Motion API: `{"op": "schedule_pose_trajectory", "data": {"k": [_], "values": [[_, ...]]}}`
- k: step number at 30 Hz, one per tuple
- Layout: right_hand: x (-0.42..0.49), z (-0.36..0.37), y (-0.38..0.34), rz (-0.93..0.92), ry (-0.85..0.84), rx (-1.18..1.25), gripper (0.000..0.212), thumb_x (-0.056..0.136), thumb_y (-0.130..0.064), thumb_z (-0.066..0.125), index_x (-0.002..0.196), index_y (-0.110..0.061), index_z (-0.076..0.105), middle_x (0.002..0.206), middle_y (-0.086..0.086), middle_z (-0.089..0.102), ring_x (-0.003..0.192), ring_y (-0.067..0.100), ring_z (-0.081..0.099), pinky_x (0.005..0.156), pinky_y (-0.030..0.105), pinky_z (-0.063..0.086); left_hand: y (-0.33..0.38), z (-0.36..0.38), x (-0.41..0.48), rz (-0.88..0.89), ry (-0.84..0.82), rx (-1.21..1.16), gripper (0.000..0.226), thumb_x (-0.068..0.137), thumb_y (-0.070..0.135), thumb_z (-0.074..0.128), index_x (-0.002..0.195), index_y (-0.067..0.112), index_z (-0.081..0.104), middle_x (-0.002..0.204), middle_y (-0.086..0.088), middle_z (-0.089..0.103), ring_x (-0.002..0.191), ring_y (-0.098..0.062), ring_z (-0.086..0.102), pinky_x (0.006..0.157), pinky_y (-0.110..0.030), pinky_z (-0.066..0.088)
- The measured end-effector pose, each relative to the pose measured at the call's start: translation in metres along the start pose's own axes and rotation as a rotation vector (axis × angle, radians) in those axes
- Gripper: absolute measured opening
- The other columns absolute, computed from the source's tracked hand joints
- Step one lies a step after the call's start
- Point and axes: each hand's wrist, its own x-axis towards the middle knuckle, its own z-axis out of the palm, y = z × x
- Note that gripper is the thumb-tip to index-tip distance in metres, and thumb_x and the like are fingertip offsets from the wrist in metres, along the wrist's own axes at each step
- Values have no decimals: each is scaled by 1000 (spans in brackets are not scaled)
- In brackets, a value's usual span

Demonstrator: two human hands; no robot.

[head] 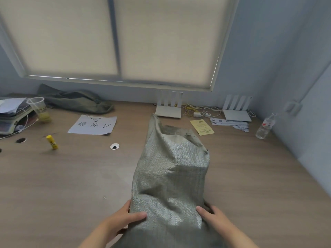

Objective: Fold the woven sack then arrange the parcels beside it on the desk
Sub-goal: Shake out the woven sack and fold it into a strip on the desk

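Grey-green woven sack (172,176) gripped by left hand (123,216) and right hand (213,216) over desk (62,185).

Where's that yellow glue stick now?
In the head view, the yellow glue stick sits on the desk, left side, nearer the person than the printed sheet, left of the white-rimmed cable hole.
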Motion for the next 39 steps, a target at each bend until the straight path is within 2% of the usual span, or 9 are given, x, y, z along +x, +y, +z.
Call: {"op": "schedule_pose_trajectory", "data": {"k": [4, 9, 12, 15, 17, 23, 29, 34, 39], "values": [[-11, -7, -2, 58, 7, 28, 47, 81, -31, 81, 117, -25, 51, 105, -14, 64, 91, -9, 57, 70, -2, 43, -23, -8, -6, -59, -86, -50, 98, 58, 35, 97, 141, 36, 45, 130, -2, 69, 120, -25, 66, 107, -47, 48], [-17, -12, 32, 64, -39, 56, 123, 45, -53, 95, 145, -5, 42, 126, -1, 62, 110, 10, 62, 84, 7, 48, -38, -6, -11, 25, -194, -23, 109, 60, 11, 94, 148, 29, 32, 142, -10, 60, 132, -29, 57, 109, -45, 46], [-25, -8, 40, 97, 11, 129, 102, 62, -22, 94, 145, -3, 38, 116, 0, 64, 100, 4, 62, 83, 6, 47, -46, 4, -11, 98, -3, 155, 104, 53, 8, 94, 140, 33, 43, 124, 5, 72, 119, -12, 65, 97, -27, 51], [-26, -6, 53, 102, 38, 157, 113, 44, -37, 101, 137, -1, 47, 118, 6, 71, 107, 18, 69, 100, 32, 51, -53, 15, -10, 150, 224, 135, 81, 56, 1, 91, 127, 25, 60, 108, 3, 78, 104, -11, 72, 83, -24, 56], [-25, -6, 59, 115, 45, 168, 109, 38, -39, 102, 129, -1, 55, 108, 8, 76, 100, 19, 73, 92, 33, 57, -54, 19, -10, 166, 315, 131, 64, 61, -1, 89, 118, 19, 67, 100, 5, 79, 93, -4, 73, 77, -18, 56], [-33, 2, 62, -58, 63, 32, 101, 33, -51, 101, 122, -24, 63, 113, -3, 76, 109, 11, 70, 99, 45, 54, -51, 17, -7, 150, 591, 220, 27, 67, 40, 82, 88, 32, 68, 83, 0, 76, 85, -15, 71, 82, -40, 55], [-32, 2, 67, -119, 85, -398, 166, 20, -65, 93, 157, -42, 2, 145, -15, 44, 133, 10, 47, 107, 41, 46, -17, 23, -11, 136, 791, 335, 30, 91, 37, 68, 81, 12, 52, 71, -6, 64, 74, -27, 59, 63, -37, 40], [-47, -1, 39, -168, 202, -367, 128, 57, -50, 85, 159, -30, 12, 154, -2, 38, 137, 21, 46, 105, 34, 43, 7, 22, -13, 165, 796, 329, 34, 92, 46, 64, 80, 15, 54, 74, -4, 65, 76, -24, 61, 68, -38, 44], [-40, -8, 11, -182, 405, -202, 89, 58, -57, 84, 138, -40, 49, 122, -16, 67, 110, 13, 64, 90, 33, 51, 41, 13, -28, 272, 610, 198, 25, 79, 41, 81, 95, 28, 67, 89, 6, 75, 88, -11, 69, 79, -38, 55]]}}
